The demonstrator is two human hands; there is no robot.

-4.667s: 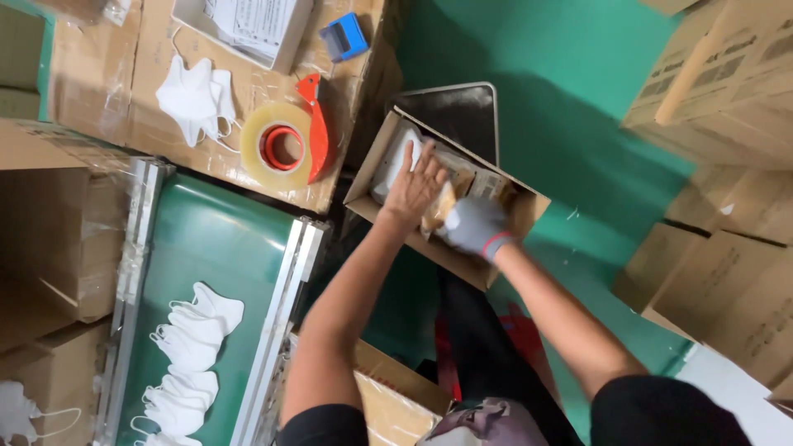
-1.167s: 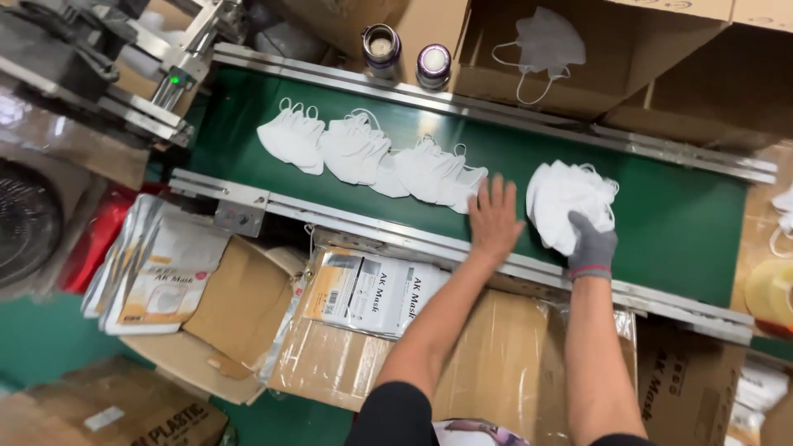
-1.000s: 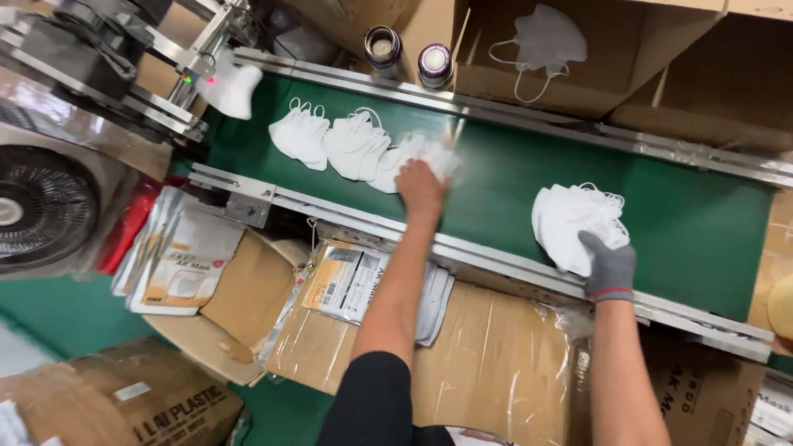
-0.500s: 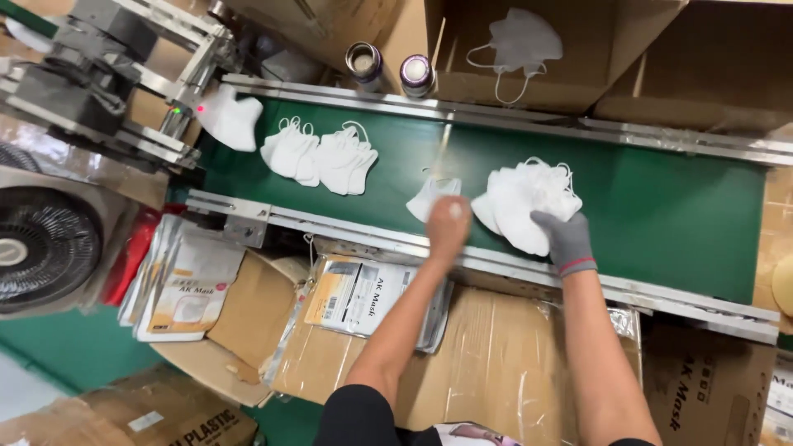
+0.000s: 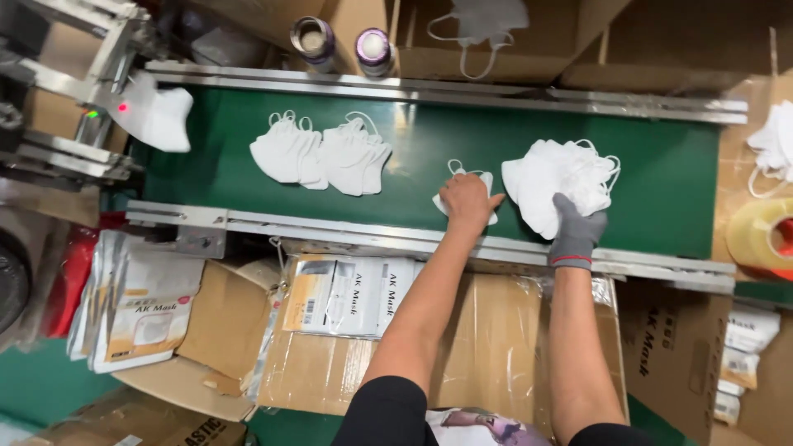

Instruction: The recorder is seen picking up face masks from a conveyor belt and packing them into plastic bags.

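Note:
My bare left hand [image 5: 467, 202] lies flat on a single white mask [image 5: 487, 183] on the green conveyor belt [image 5: 661, 190], close to the belt's near rail. My right hand [image 5: 576, 227], in a grey glove, grips the lower edge of a stack of white masks [image 5: 555, 175] just to the right of it. Further left on the belt lie several more white masks [image 5: 320, 155] in an overlapping row. One more mask [image 5: 157, 117] hangs at the mouth of the machine at the belt's left end.
Flat mask pouches [image 5: 351, 295] lie on a cardboard box [image 5: 496, 347] below the rail; more pouches [image 5: 136, 301] are stacked at the left. A tape roll [image 5: 760, 233] sits at the right edge. Two cans [image 5: 343, 43] and cardboard boxes stand behind the belt.
My left hand has drawn a single mask rightwards along the belt to beside the stack, which my right hand still holds. A new mask has come out at the machine's mouth.

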